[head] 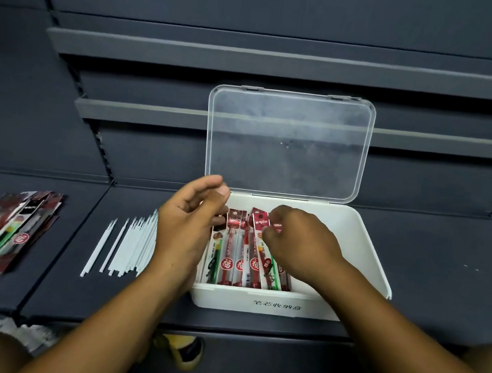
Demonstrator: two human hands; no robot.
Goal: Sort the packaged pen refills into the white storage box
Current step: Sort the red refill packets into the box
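Observation:
A white storage box (367, 260) stands open on the dark shelf, its clear lid (287, 143) raised behind it. Several red packaged pen refills (240, 249) stand side by side in the box's left half. My right hand (299, 244) reaches into the box and pinches the top of one red refill pack (260, 221). My left hand (188, 225) hovers over the box's left rim with fingers loosely curled and nothing in it. A pile of more refill packs (1, 234) lies at the far left of the shelf.
A row of loose white refill tubes (132, 243) lies on the shelf just left of the box. Dark shelf boards (256, 61) rise behind. The shelf's front edge (250, 329) runs just below the box, with shoes on the floor underneath.

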